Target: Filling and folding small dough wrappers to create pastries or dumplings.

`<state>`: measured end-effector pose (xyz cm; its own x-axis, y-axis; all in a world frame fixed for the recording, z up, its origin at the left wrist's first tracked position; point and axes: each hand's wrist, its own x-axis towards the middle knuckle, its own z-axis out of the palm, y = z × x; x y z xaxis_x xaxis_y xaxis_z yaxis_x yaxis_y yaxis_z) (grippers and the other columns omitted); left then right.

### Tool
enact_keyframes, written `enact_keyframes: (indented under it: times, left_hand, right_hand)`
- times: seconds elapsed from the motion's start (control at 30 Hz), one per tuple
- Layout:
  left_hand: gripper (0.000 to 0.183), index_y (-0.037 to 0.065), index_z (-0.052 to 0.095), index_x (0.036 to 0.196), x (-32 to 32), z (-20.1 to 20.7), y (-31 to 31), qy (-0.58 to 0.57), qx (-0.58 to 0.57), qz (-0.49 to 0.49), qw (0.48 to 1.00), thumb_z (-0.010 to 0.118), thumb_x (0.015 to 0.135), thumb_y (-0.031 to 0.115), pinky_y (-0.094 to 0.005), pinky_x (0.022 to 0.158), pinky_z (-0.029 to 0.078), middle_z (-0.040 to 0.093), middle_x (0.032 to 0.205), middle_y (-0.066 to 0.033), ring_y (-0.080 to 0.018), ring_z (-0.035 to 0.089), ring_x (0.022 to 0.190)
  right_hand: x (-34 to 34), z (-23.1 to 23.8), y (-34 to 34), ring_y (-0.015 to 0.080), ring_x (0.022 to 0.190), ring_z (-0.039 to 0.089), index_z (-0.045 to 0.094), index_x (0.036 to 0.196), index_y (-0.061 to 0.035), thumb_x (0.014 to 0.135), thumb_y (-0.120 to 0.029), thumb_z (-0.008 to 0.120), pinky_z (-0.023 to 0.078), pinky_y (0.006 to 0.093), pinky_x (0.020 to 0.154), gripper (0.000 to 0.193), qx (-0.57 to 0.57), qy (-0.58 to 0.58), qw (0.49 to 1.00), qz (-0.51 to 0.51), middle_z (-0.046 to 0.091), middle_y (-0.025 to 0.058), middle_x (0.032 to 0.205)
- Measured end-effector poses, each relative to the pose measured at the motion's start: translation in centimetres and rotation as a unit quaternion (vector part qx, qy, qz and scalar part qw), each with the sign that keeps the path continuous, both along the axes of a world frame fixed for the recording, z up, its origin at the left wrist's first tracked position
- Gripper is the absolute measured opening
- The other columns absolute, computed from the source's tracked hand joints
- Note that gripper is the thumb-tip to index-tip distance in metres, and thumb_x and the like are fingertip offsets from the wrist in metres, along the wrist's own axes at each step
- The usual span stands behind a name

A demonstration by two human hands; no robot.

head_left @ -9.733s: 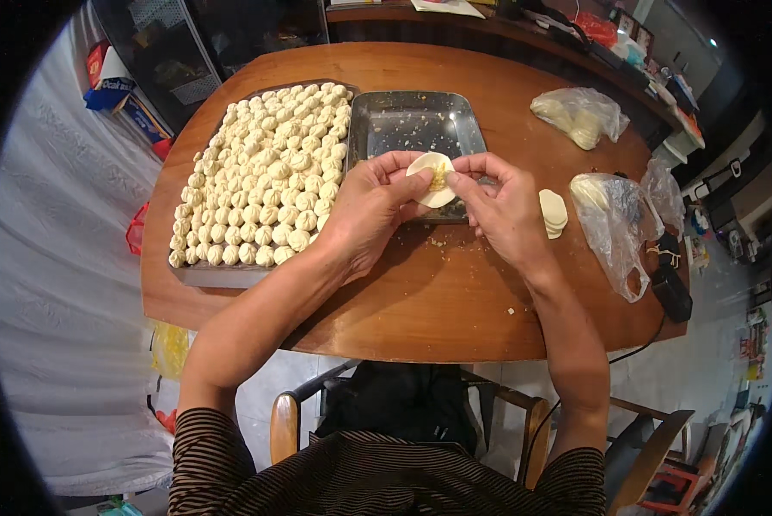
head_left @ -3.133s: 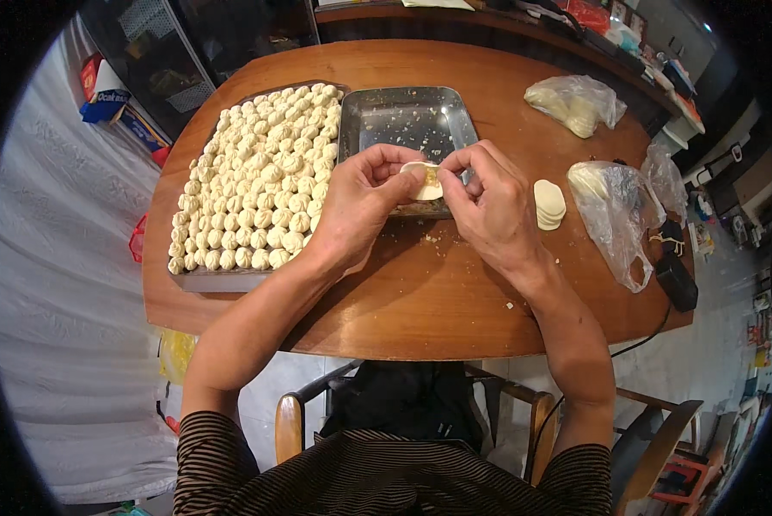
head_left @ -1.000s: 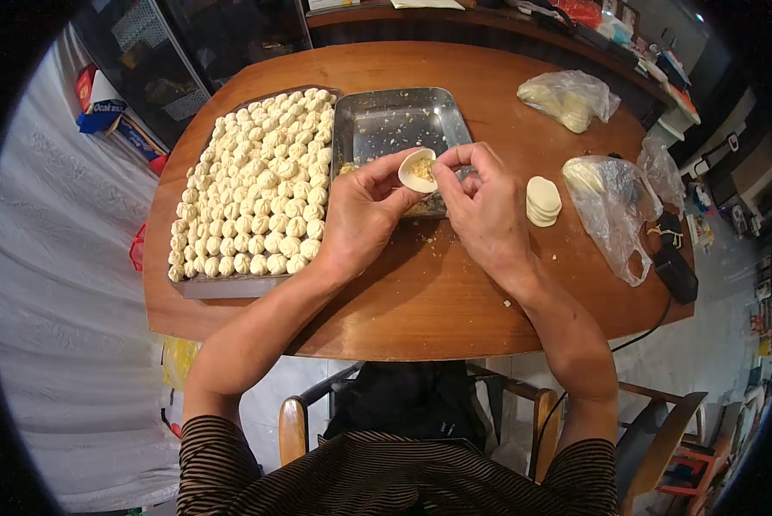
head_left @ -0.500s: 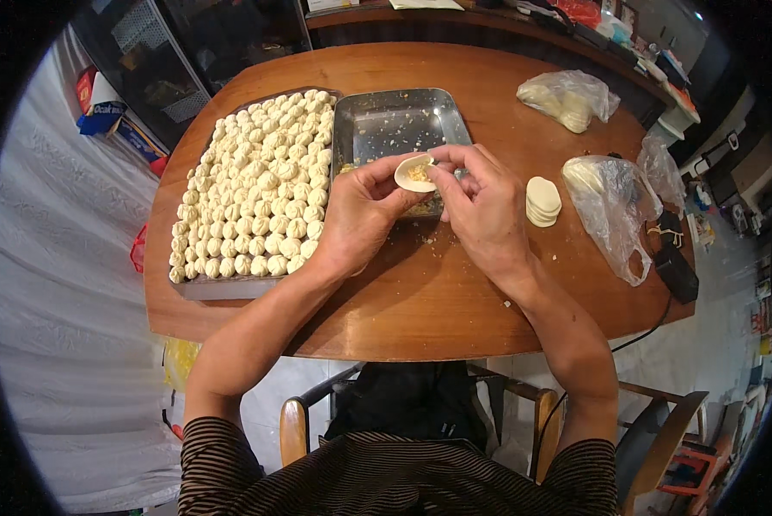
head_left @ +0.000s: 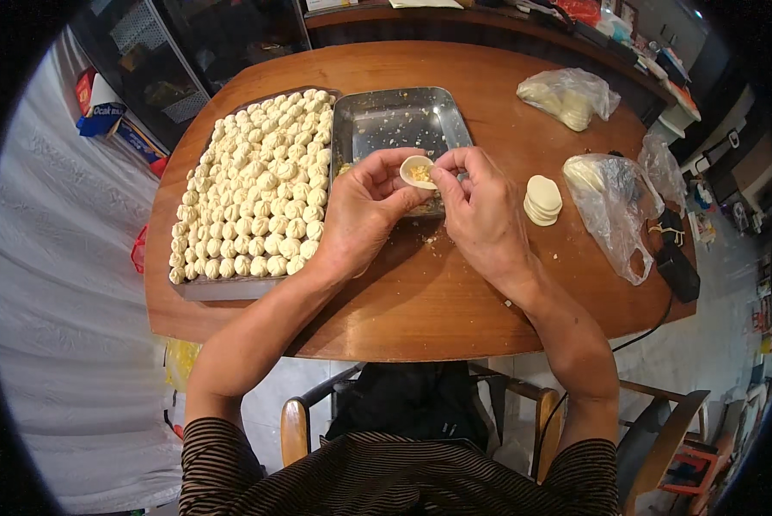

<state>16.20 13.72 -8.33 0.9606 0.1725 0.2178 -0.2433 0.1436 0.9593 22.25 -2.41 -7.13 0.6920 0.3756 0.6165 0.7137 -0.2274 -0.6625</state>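
Note:
Between my two hands, over the near part of a metal tray [head_left: 395, 116], is a round dough wrapper [head_left: 409, 165] with crumbly yellowish filling [head_left: 419, 174] in its middle. My left hand [head_left: 364, 206] cradles the wrapper from the left, its thumb along the near side. From the right, the thumb and forefinger of my right hand [head_left: 487, 206] pinch the wrapper's edge. Scraps of filling cling to the tray's bottom. A small stack of flat dough wrappers [head_left: 542, 202] lies on the table to the right of my right hand.
At the left, a large tray [head_left: 223, 291] carries rows of pleated dumplings [head_left: 266, 181]. Plastic bags of wrappers [head_left: 566, 99] lie at the far right, with another clear bag [head_left: 614, 211] closer. Beside that bag are a black box [head_left: 677, 273] and cord. Crumbs dot the wooden table [head_left: 386, 318].
The wrapper has been tipped and cupped more, so its filling shows more openly. My right fingers have shifted slightly along its edge; both forearms stay nearly in place.

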Motion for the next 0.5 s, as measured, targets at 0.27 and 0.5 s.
enact_keyframes:
  times: [0.27,0.5]
  left_hand:
    - [0.031,-0.004,0.064,0.124,0.12,-0.18,0.18,-0.005,-0.030,0.015,0.999,0.073,0.095,-0.004,-0.0314,0.095,0.060,0.073,0.116,-0.0107,-0.0167,0.071,0.106]
    - [0.036,-0.005,0.066,0.130,0.04,-0.72,-0.25,-0.029,0.030,0.031,0.999,0.072,0.095,-0.005,-0.0320,0.100,0.058,0.073,0.123,-0.0117,-0.0172,0.070,0.111]
  right_hand:
    - [-0.23,0.43,-0.13,0.0269,0.071,0.070,0.065,0.099,0.0052,0.098,-0.008,0.069,0.054,0.0402,0.064,0.014,0.014,0.119,0.993,0.015,0.071,0.0187,0.086]
    - [0.05,-0.02,-0.16,0.0126,0.064,0.066,0.066,0.102,0.0064,0.102,-0.012,0.067,0.052,0.0309,0.055,0.019,0.077,0.222,0.970,0.059,0.071,0.0092,0.082]
